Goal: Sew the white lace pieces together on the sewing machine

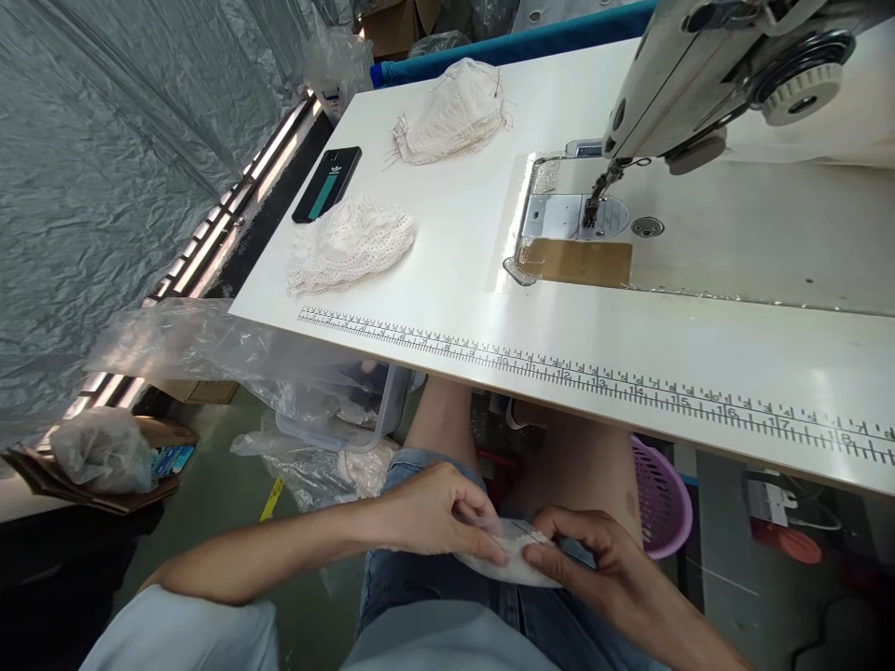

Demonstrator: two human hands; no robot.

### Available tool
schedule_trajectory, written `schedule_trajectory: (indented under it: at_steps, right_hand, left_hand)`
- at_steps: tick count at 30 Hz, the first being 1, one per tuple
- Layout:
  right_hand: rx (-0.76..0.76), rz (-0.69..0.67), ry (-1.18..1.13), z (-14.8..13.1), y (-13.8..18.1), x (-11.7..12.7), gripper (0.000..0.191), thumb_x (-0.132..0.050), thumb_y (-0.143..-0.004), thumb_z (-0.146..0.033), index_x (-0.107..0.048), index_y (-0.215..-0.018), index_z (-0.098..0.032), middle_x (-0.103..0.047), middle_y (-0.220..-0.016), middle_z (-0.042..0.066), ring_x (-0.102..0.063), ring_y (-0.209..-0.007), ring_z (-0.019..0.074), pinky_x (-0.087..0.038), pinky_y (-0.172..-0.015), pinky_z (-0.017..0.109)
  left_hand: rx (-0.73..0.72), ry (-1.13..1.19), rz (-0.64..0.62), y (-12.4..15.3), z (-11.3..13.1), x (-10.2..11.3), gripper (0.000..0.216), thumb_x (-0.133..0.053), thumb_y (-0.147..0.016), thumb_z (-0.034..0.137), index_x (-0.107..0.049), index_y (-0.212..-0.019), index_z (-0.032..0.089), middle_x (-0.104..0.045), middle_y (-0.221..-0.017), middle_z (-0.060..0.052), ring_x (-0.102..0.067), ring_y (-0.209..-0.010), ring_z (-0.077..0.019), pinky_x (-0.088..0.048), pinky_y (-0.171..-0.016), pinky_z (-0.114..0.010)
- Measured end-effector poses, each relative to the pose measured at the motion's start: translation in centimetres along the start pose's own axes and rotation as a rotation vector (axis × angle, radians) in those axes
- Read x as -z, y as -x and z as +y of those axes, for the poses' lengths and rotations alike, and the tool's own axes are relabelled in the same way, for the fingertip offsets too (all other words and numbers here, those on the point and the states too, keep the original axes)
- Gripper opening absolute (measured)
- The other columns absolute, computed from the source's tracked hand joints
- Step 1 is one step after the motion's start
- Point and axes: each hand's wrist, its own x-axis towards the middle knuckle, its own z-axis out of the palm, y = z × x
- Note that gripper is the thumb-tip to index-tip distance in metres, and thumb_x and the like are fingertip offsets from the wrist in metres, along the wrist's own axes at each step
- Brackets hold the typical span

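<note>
Over my lap, below the table's front edge, a small piece of white fabric [516, 557] is stretched between my two hands. My left hand [447, 517] pinches its left end between thumb and fingers. At the other end, my right hand [584, 554] grips it the same way, thumb on top. Part of the cloth is hidden behind the fingers. On the table lie a white lace piece [353, 244] and, farther back, a gathered white fabric piece [453, 114] with loose reddish threads at its edges.
A sewing machine [671, 93] stands at the table's right, its presser foot [591, 212] over the needle plate. A black phone [327, 186] lies near the left edge. A printed ruler [559, 373] runs along the front. Below are a clear plastic bin [392, 410] and a purple basket [661, 499].
</note>
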Motion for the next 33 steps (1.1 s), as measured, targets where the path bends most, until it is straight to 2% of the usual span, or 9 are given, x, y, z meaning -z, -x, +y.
schedule_trajectory:
  at_steps: [5,14,20,25,28,33]
  right_hand:
    - [0.02,0.013,0.051,0.2,0.1,0.0,0.035,-0.055,-0.085,-0.048,-0.055,-0.068,-0.018,-0.046,-0.062,-0.003,-0.041,-0.062,0.012,-0.032,-0.057,0.021]
    - [0.021,0.012,0.075,0.1,0.0,0.6,0.039,-0.054,-0.085,-0.052,-0.057,-0.067,-0.018,-0.045,-0.059,-0.004,-0.041,-0.057,0.0111,-0.031,-0.053,0.021]
    - [0.021,0.021,0.101,-0.1,0.0,0.5,0.031,-0.057,-0.083,-0.05,-0.061,-0.075,-0.019,-0.053,-0.065,-0.002,-0.048,-0.063,0.0134,-0.037,-0.057,0.021]
    - [0.045,0.07,0.128,-0.1,-0.1,0.1,0.029,-0.058,-0.084,-0.042,-0.054,-0.068,-0.019,-0.045,-0.058,-0.005,-0.042,-0.056,0.0107,-0.032,-0.052,0.021]
    - [0.049,0.054,0.104,0.2,0.0,0.2,0.026,-0.054,-0.087,-0.04,-0.056,-0.073,-0.019,-0.048,-0.062,-0.004,-0.044,-0.059,0.0114,-0.033,-0.053,0.021]
    - [0.065,0.065,0.136,0.8,0.7,0.4,0.016,-0.049,-0.091,-0.038,-0.052,-0.095,-0.023,-0.056,-0.082,-0.001,-0.054,-0.078,0.0146,-0.041,-0.067,0.022]
  left_hand:
    - [0.017,-0.041,-0.013,-0.2,0.7,-0.3,0.038,-0.075,-0.065,0.044,-0.072,-0.087,0.013,-0.065,-0.07,-0.001,-0.056,-0.065,-0.0115,-0.039,-0.056,-0.016]
    - [-0.03,-0.083,0.072,-0.5,1.2,-0.4,0.026,-0.073,-0.068,0.034,-0.073,-0.078,0.01,-0.056,-0.057,0.002,-0.046,-0.053,-0.0067,-0.032,-0.048,-0.014]
    - [-0.02,-0.058,0.054,-0.6,0.9,-0.5,0.028,-0.072,-0.069,0.037,-0.073,-0.078,0.011,-0.06,-0.06,0.001,-0.048,-0.054,-0.0076,-0.034,-0.049,-0.015]
    - [-0.062,-0.098,0.07,-0.6,1.0,-0.3,0.023,-0.07,-0.07,0.034,-0.073,-0.076,0.011,-0.059,-0.058,0.001,-0.049,-0.055,-0.0076,-0.034,-0.049,-0.014]
    - [-0.062,-0.107,0.08,-0.5,0.9,-0.1,0.024,-0.071,-0.07,0.033,-0.072,-0.076,0.01,-0.056,-0.057,0.002,-0.048,-0.054,-0.0077,-0.033,-0.049,-0.015]
    - [-0.061,-0.087,0.093,-0.5,0.7,-0.2,0.024,-0.071,-0.07,0.033,-0.071,-0.075,0.01,-0.059,-0.061,0.0,-0.049,-0.056,-0.0083,-0.034,-0.05,-0.015]
